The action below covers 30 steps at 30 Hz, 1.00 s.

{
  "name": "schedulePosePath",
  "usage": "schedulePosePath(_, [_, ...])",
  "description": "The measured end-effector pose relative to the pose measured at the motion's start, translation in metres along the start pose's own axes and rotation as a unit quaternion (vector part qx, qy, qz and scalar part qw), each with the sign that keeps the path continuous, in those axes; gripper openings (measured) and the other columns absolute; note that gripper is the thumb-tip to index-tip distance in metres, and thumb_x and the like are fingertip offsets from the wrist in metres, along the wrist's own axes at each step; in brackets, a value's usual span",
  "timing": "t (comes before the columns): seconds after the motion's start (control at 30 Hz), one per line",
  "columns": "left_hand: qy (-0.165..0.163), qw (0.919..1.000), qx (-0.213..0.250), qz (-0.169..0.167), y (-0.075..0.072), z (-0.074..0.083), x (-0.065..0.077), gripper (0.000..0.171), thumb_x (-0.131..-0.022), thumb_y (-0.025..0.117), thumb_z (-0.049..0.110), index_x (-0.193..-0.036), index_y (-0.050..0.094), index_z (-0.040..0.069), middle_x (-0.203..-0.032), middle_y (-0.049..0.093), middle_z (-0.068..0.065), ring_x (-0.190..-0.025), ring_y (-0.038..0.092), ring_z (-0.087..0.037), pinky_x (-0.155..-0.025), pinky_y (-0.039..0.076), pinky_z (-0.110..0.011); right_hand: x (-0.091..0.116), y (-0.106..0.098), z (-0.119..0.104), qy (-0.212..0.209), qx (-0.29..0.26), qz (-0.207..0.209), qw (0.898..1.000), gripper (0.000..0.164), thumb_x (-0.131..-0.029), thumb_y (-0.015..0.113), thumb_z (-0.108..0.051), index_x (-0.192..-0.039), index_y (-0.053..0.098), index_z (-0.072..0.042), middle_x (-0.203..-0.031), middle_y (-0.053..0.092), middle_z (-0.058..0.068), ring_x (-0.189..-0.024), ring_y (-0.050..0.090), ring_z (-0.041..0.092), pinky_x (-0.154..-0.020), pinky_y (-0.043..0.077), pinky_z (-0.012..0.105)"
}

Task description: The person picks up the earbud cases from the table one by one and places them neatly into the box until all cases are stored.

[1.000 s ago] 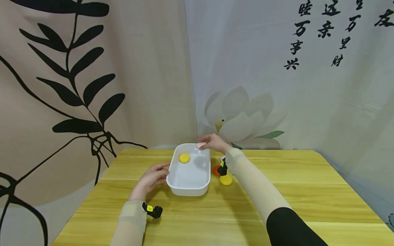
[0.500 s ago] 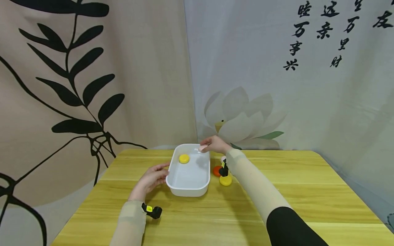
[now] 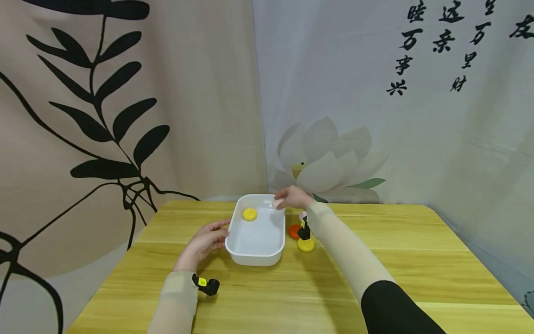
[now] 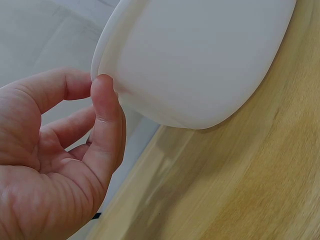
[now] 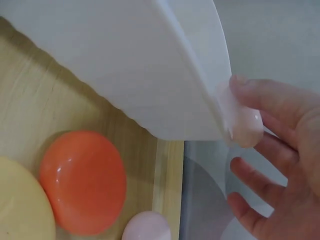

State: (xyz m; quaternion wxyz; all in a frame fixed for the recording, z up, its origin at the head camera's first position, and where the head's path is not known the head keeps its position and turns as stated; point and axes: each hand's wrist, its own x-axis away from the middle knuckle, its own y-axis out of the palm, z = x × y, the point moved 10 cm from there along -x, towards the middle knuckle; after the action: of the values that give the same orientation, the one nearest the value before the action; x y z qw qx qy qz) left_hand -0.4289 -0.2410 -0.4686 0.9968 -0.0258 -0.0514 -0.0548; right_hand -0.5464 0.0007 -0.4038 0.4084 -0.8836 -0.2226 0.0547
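A white rectangular plastic tub (image 3: 256, 241) stands on the table, with a yellow rounded disc (image 3: 250, 214) lying inside. At the tub's left side, my left hand (image 3: 207, 240) pinches the rim between thumb (image 4: 106, 100) and index finger. My right hand (image 3: 294, 197) is at the far right corner, holding a glossy pale pink rounded piece (image 5: 245, 125) between thumb and fingers. In the right wrist view that piece is right at the tub's rim, with the other fingers spread below it.
To the tub's right on the wooden table (image 3: 396, 260) lie an orange disc (image 5: 85, 182), a second yellow disc (image 3: 306, 244) and another pale pink piece (image 5: 147, 227). My right wrist camera (image 3: 304, 230) partly covers them in the head view. A printed curtain (image 3: 208, 102) hangs behind.
My right hand and the pink piece have shifted slightly right, from over the tub's far corner to its right rim. My left hand and the tub stay in place.
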Motion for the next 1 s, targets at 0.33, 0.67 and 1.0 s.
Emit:
schedulePosePath(0.33, [-0.002, 1.0, 0.003, 0.0, 0.002, 0.0, 0.0, 0.051, -0.091, 0.058, 0.001, -0.14, 0.046, -0.003, -0.105, 0.057, -0.02, -0.075, 0.058, -0.017, -0.067, 0.053, -0.025, 0.003, 0.0, 0.004, -0.003, 0.001, 0.006, 1.0, 0.035, -0.083, 0.077, -0.02, -0.117, 0.07, -0.014, -0.118, 0.065, 0.0, -0.104, 0.055, 0.021, -0.097, 0.045, 0.039])
schedulePosePath(0.67, [-0.005, 1.0, 0.006, -0.004, 0.004, -0.004, 0.003, 0.052, -0.092, 0.058, 0.001, -0.141, 0.044, -0.003, -0.11, 0.056, -0.023, -0.078, 0.058, -0.02, -0.068, 0.053, -0.025, 0.005, 0.004, 0.007, -0.009, 0.023, 0.002, 1.0, 0.038, -0.085, 0.075, -0.02, -0.121, 0.068, -0.012, -0.126, 0.063, 0.003, -0.113, 0.055, 0.024, -0.101, 0.042, 0.041])
schedulePosePath(1.0, [0.003, 0.9999, 0.009, -0.002, 0.002, 0.002, 0.003, 0.052, -0.091, 0.058, 0.0, -0.141, 0.043, -0.005, -0.106, 0.058, -0.021, -0.076, 0.059, -0.018, -0.067, 0.054, -0.024, 0.007, -0.008, -0.001, -0.034, 0.017, 0.017, 0.999, 0.037, -0.087, 0.072, -0.018, -0.123, 0.067, -0.009, -0.126, 0.063, 0.008, -0.118, 0.053, 0.026, -0.103, 0.041, 0.043])
